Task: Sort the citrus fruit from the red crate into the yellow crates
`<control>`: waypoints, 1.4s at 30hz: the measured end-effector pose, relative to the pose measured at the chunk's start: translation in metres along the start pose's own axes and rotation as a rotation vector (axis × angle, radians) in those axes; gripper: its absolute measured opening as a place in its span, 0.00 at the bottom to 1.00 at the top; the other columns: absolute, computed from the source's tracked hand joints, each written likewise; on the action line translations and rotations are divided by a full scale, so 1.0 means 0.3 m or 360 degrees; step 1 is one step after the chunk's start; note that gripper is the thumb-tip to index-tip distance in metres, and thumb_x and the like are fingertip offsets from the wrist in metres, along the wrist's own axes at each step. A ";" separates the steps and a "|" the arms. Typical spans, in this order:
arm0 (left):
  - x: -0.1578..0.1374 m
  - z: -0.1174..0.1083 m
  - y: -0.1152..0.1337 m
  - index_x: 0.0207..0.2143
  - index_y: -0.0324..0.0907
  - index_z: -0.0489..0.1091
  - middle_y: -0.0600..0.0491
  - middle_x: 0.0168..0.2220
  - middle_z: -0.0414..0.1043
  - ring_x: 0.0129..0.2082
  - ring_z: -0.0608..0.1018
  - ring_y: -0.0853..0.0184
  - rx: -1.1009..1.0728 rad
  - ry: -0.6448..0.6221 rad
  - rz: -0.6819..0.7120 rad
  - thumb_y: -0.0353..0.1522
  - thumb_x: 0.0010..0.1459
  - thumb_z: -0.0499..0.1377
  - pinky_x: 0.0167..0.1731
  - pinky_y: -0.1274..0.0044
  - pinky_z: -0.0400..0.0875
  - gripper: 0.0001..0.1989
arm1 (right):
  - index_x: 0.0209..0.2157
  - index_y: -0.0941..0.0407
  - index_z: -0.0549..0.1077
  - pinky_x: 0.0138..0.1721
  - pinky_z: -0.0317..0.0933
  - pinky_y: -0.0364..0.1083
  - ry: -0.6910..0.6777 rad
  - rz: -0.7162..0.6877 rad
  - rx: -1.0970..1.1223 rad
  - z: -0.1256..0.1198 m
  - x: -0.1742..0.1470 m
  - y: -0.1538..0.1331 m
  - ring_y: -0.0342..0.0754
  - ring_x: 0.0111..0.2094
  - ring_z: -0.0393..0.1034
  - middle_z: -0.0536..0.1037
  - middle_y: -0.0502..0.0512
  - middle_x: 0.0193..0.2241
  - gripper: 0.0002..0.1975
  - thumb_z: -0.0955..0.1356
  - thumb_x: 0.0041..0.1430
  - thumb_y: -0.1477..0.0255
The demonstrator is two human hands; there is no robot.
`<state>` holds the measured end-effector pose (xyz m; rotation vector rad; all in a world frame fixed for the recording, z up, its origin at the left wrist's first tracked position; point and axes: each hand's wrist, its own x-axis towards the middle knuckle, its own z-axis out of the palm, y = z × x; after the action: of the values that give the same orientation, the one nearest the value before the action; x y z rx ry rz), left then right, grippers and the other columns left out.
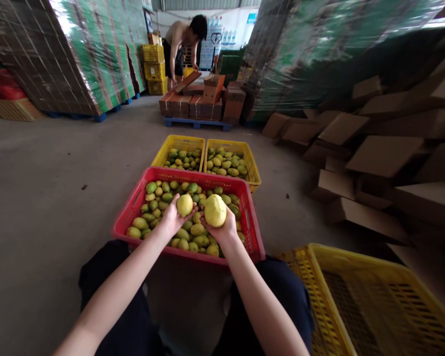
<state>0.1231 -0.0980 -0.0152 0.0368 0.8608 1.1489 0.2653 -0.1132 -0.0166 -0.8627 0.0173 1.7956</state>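
left hand (178, 218) cups a small round yellow fruit (184, 205), right hand (226, 228) a larger, lumpy yellow fruit (215, 210); seemingly comparing 2; next calls for gentle loosening.

Fruit (197, 229) in crate (255, 237) | two crates (254, 170) behind it | pallet (196, 123) beyond | cartons (385, 154) right

Your left fruit (185, 205) and right fruit (215, 212): pale yellow. Your trousers (285, 301): dark navy. Before you, red crate (254, 225), its fruits (197, 229) mottled green to yellow; beyond, yellow crates (255, 170); at your right, side crate (371, 272), yellow, lattice-patterned. Left stack (107, 54): green striped with brown; pallet (196, 122): blue; boxes (385, 155): brown; floor (77, 163): grey
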 end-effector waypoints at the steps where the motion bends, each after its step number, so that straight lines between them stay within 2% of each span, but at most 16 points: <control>1: 0.000 -0.003 -0.003 0.39 0.35 0.70 0.47 0.26 0.76 0.25 0.79 0.66 0.0009 0.0016 -0.0021 0.36 0.63 0.51 0.25 0.77 0.77 0.13 | 0.27 0.57 0.72 0.20 0.66 0.45 -0.0001 0.0013 -0.0017 -0.005 0.009 0.002 0.46 0.17 0.70 0.77 0.55 0.19 0.16 0.58 0.60 0.65; 5: -0.002 -0.007 -0.010 0.42 0.36 0.69 0.47 0.29 0.76 0.27 0.80 0.64 0.0001 0.0023 -0.0031 0.37 0.61 0.54 0.25 0.75 0.77 0.13 | 0.29 0.55 0.71 0.20 0.66 0.45 -0.0005 -0.0025 -0.0105 -0.016 0.026 0.009 0.46 0.17 0.70 0.78 0.52 0.20 0.14 0.59 0.60 0.64; 8: -0.012 0.003 0.000 0.39 0.36 0.69 0.49 0.26 0.75 0.27 0.80 0.65 0.0006 0.0013 -0.0062 0.35 0.61 0.54 0.25 0.75 0.78 0.11 | 0.28 0.56 0.71 0.22 0.68 0.46 0.0057 -0.0073 -0.0193 -0.011 0.014 0.008 0.46 0.17 0.70 0.76 0.51 0.17 0.15 0.63 0.57 0.59; 11: -0.022 0.012 0.009 0.36 0.36 0.68 0.50 0.24 0.73 0.28 0.80 0.64 0.0005 -0.0032 -0.0073 0.32 0.59 0.54 0.27 0.74 0.78 0.07 | 0.26 0.56 0.70 0.23 0.68 0.45 0.0063 -0.0019 -0.0249 -0.004 0.000 0.006 0.44 0.15 0.68 0.74 0.49 0.16 0.14 0.67 0.54 0.60; 14: -0.019 0.008 0.005 0.35 0.36 0.68 0.49 0.25 0.73 0.28 0.80 0.64 0.0008 0.0013 -0.0126 0.32 0.61 0.52 0.26 0.74 0.78 0.08 | 0.24 0.56 0.70 0.21 0.67 0.45 0.0061 0.0105 -0.0188 -0.003 0.000 0.008 0.45 0.15 0.68 0.75 0.51 0.16 0.14 0.64 0.56 0.61; 19: -0.004 -0.011 -0.003 0.36 0.36 0.68 0.49 0.23 0.73 0.22 0.78 0.67 0.0058 0.0081 -0.0164 0.35 0.64 0.46 0.19 0.78 0.75 0.14 | 0.27 0.56 0.71 0.20 0.65 0.47 0.0176 0.0214 -0.0152 -0.010 0.011 0.016 0.49 0.18 0.71 0.76 0.55 0.18 0.17 0.57 0.59 0.65; 24: -0.027 0.001 0.020 0.36 0.31 0.69 0.45 0.24 0.73 0.22 0.78 0.66 0.0124 -0.0083 -0.0197 0.37 0.61 0.51 0.18 0.81 0.74 0.16 | 0.31 0.58 0.71 0.25 0.68 0.50 0.0161 0.0225 -0.0155 0.004 -0.010 0.005 0.50 0.23 0.73 0.76 0.56 0.20 0.16 0.57 0.59 0.63; 28: -0.044 0.011 0.032 0.36 0.31 0.68 0.45 0.24 0.73 0.21 0.76 0.69 0.0110 -0.0209 -0.0215 0.35 0.62 0.48 0.18 0.84 0.73 0.15 | 0.32 0.58 0.70 0.28 0.70 0.51 0.0027 0.0154 -0.0111 0.017 -0.028 -0.011 0.50 0.25 0.74 0.76 0.56 0.21 0.13 0.60 0.56 0.63; 31: -0.042 0.011 0.032 0.37 0.31 0.68 0.46 0.22 0.72 0.18 0.75 0.70 0.0152 -0.0225 -0.0222 0.36 0.63 0.46 0.17 0.84 0.72 0.17 | 0.34 0.58 0.69 0.28 0.72 0.49 0.0037 0.0119 -0.0024 0.020 -0.033 -0.022 0.49 0.26 0.74 0.77 0.56 0.22 0.11 0.61 0.57 0.65; 34: -0.035 0.009 0.029 0.36 0.32 0.67 0.47 0.21 0.71 0.17 0.73 0.71 0.0233 -0.0229 -0.0287 0.39 0.65 0.44 0.15 0.84 0.70 0.20 | 0.34 0.59 0.69 0.22 0.70 0.43 0.0077 0.0175 -0.0010 0.019 -0.032 -0.032 0.46 0.23 0.73 0.76 0.56 0.21 0.15 0.59 0.60 0.63; 38: -0.026 0.012 0.021 0.34 0.33 0.67 0.48 0.21 0.71 0.16 0.73 0.72 0.0339 -0.0202 -0.0309 0.44 0.65 0.41 0.14 0.85 0.69 0.25 | 0.34 0.60 0.70 0.12 0.61 0.38 0.0045 0.0307 -0.0061 0.016 -0.027 -0.039 0.43 0.17 0.66 0.74 0.57 0.19 0.21 0.56 0.62 0.58; 40: -0.021 0.012 0.014 0.34 0.33 0.66 0.48 0.22 0.71 0.18 0.74 0.72 0.0427 -0.0205 -0.0207 0.44 0.65 0.42 0.17 0.85 0.71 0.24 | 0.34 0.59 0.70 0.14 0.62 0.39 0.0027 0.0195 -0.0088 0.015 -0.022 -0.037 0.44 0.19 0.67 0.75 0.56 0.20 0.19 0.57 0.62 0.60; 42: -0.017 0.008 0.007 0.36 0.35 0.65 0.49 0.27 0.72 0.22 0.76 0.72 0.0567 -0.0230 0.0060 0.42 0.63 0.49 0.22 0.84 0.73 0.17 | 0.35 0.58 0.70 0.19 0.66 0.41 -0.0012 -0.0087 -0.0150 0.014 -0.018 -0.029 0.44 0.23 0.70 0.76 0.54 0.23 0.14 0.62 0.59 0.62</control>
<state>0.1223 -0.1001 -0.0097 0.4252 0.9289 1.0028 0.2710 -0.1123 -0.0072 -0.9147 -0.0955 1.7595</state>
